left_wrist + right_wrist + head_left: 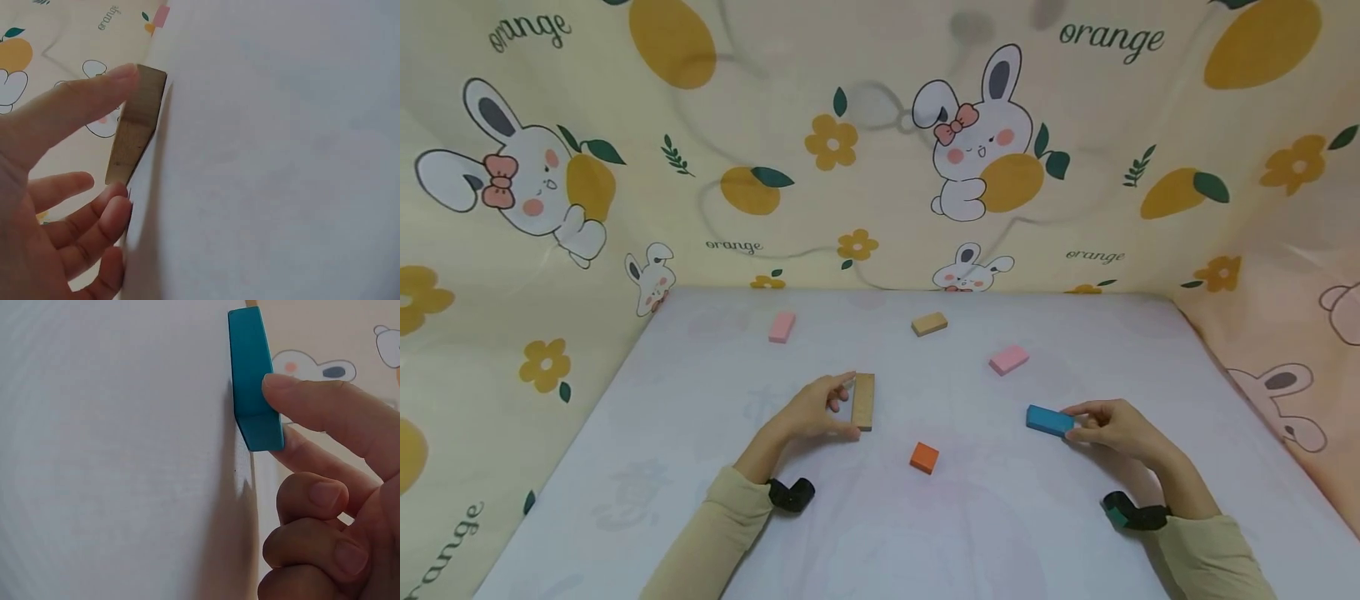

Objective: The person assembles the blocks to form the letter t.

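Note:
A long plain wooden block (864, 402) stands near the table's middle. My left hand (816, 408) spans it lengthwise, thumb at the near end and a fingertip at the far end. The left wrist view shows this wooden block (139, 119) between thumb and finger, the other fingers loosely bent. On the right, my right hand (1116, 427) pinches one end of a blue block (1049, 421) between thumb and index finger. In the right wrist view the blue block (252, 375) juts out beyond the fingertips, while the other fingers curl toward the palm.
A small orange block (924, 457) lies between the hands, nearer to me. Farther back are a pink block (782, 327), a short wooden block (929, 324) and another pink block (1009, 360). A printed cloth (880, 167) rises behind the white table (715, 350).

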Demonstrator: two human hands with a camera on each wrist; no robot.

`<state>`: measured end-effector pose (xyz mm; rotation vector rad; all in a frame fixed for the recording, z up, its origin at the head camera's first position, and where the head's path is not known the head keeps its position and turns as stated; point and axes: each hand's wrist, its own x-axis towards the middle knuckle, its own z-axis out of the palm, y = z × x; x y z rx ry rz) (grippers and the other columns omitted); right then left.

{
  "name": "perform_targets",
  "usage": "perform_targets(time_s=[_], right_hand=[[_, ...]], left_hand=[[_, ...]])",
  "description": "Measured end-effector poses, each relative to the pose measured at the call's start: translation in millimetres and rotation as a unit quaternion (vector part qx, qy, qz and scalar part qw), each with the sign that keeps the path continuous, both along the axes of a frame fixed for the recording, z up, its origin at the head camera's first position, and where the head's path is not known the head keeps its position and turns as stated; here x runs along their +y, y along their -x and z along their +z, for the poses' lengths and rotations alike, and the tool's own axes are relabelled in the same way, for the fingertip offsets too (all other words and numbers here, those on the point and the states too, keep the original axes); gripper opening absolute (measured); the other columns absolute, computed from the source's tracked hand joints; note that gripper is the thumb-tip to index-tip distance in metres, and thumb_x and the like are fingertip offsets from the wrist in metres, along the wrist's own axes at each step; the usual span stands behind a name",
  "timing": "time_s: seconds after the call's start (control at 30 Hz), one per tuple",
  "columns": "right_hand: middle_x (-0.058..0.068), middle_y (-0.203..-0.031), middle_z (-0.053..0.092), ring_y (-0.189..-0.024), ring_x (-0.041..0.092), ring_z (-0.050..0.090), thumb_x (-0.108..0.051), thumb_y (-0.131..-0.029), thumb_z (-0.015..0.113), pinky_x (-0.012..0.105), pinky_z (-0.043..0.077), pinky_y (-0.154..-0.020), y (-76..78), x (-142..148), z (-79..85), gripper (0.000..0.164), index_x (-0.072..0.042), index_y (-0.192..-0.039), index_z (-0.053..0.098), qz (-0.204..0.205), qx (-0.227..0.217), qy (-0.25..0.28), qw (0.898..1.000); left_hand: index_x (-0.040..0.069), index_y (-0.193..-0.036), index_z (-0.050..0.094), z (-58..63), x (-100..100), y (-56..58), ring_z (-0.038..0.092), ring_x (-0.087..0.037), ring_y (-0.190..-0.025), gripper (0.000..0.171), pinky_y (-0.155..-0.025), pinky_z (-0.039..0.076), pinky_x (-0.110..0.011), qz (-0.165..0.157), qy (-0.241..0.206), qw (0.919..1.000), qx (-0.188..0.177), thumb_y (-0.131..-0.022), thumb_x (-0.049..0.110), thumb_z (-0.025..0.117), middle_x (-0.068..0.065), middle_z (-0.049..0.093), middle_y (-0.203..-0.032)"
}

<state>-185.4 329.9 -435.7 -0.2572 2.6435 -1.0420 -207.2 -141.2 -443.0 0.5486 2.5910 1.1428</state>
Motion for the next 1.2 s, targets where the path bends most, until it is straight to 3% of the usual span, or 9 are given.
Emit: perform_targets(time_s=[0.27,0.47,0.63,0.83,1.2], right_hand=[[-0.006,-0.07,0.041,-0.066,0.001,0.04,-0.021,-0.084,0.072,0.022,0.031,-0.057,2.5,1.7,2.2,0.048,0.008,-0.121,0.062,0.013,-0.023,0.017,1.0],[-0.006,-0.071,0.042,-0.067,0.001,0.041,-0.02,-0.083,0.074,0.022,0.031,-0.059,4.7,3.7,2.3,0.05,0.009,-0.122,0.061,0.022,-0.03,0.028,0.999],[-0.006,-0.072,0.042,-0.068,0.001,0.042,-0.019,-0.083,0.074,0.022,0.032,-0.059,5.7,5.4,1.4,0.052,0.009,-0.123,0.059,0.023,-0.039,0.041,0.998],[-0.007,-0.071,0.042,-0.068,0.001,0.043,-0.021,-0.081,0.076,0.022,0.033,-0.061,4.9,6.5,0.6,0.056,0.01,-0.124,0.058,0.018,-0.044,0.044,0.998],[-0.007,-0.07,0.042,-0.068,0.002,0.042,-0.022,-0.079,0.078,0.023,0.032,-0.062,2.4,3.6,0.4,0.058,0.009,-0.124,0.059,-0.002,-0.048,0.034,0.998]], left_hand=[[-0.001,-0.145,0.04,7.8,-2.3,-17.6,0.058,-0.026,-0.105,0.079,-0.095,0.049,-0.041,-0.015,0.045,0.9972,0.057,-0.081,0.024,0.077,-0.017,0.06,-0.118],[-0.006,-0.143,0.04,11.8,-5.4,-29.0,0.045,-0.039,-0.135,0.072,-0.115,0.036,-0.052,-0.057,0.084,0.9909,0.089,-0.086,0.026,0.071,-0.024,0.049,-0.144],[-0.007,-0.143,0.038,13.2,-8.4,-40.4,0.04,-0.04,-0.14,0.076,-0.115,0.034,-0.054,-0.093,0.098,0.9858,0.1,-0.086,0.03,0.072,-0.023,0.042,-0.15],[0.002,-0.146,0.04,13.8,-4.9,-50.4,0.035,-0.035,-0.144,0.073,-0.115,0.033,-0.055,-0.121,0.156,0.9731,0.118,-0.089,0.039,0.066,-0.016,0.037,-0.155],[0.012,-0.149,0.037,8.9,1.6,-59.7,0.03,-0.032,-0.148,0.068,-0.117,0.028,-0.058,-0.102,0.185,0.9721,0.101,-0.093,0.046,0.056,-0.008,0.034,-0.158]])
